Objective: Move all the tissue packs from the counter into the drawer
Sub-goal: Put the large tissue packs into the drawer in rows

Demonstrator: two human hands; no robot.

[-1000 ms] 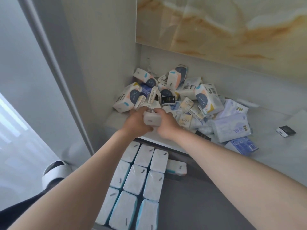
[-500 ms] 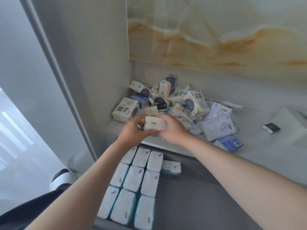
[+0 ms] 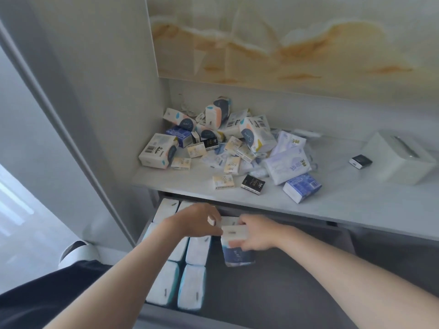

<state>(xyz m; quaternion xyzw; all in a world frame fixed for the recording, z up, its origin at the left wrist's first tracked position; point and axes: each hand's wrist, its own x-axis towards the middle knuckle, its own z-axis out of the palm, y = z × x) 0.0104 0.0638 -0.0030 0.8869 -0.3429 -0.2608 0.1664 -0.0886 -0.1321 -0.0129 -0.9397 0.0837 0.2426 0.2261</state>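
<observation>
A white tissue pack [image 3: 235, 233] with a dark blue lower face stands in the open drawer [image 3: 297, 293], just right of the rows of white packs [image 3: 190, 283] that fill the drawer's left side. My right hand [image 3: 257, 232] grips the pack from the right. At its upper left end, the fingers of my left hand [image 3: 198, 220] curl onto it. A loose pile of tissue packs [image 3: 228, 138] in white, blue, cream and black lies on the counter [image 3: 344, 205] above, heaped into the back left corner.
A white tissue box [image 3: 399, 160] and a small black pack [image 3: 360, 161] sit on the counter's right part. The drawer's right half shows bare dark grey floor. A wall panel [image 3: 99, 115] closes the left side. My slippered foot [image 3: 78, 251] is on the floor.
Both hands came down from the counter's front edge into the drawer, bringing the pack with them. The view tilted down, so more of the drawer shows.
</observation>
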